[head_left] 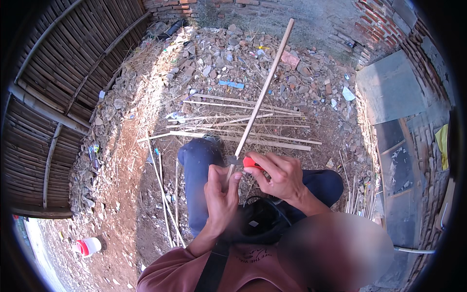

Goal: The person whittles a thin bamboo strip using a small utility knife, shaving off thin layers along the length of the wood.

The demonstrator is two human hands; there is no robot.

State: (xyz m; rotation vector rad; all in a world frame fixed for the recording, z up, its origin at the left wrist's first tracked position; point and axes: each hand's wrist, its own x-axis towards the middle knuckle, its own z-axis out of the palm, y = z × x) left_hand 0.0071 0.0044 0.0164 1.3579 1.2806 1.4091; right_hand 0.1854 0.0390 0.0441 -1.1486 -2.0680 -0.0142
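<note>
A long bamboo strip (262, 92) slants up and away from my lap toward the far right. My left hand (221, 194) is closed around its lower end, thumb pressed along it. My right hand (275, 175) grips a red-handled cutting tool (253, 163), most of its handle hidden by the fingers. A small grey blade (233, 159) seems to lie against the strip just above my left hand. Past my knees, several loose bamboo strips (253, 138) lie roughly side by side on the ground. More thin strips (164, 199) lie to the left of my left leg.
A woven bamboo wall (53, 107) stands at the left, a brick wall (311, 24) at the far side. Rubble (214, 63) covers the ground before it. A red and white container (89, 247) sits at the lower left. Grey boards (394, 87) lean at the right.
</note>
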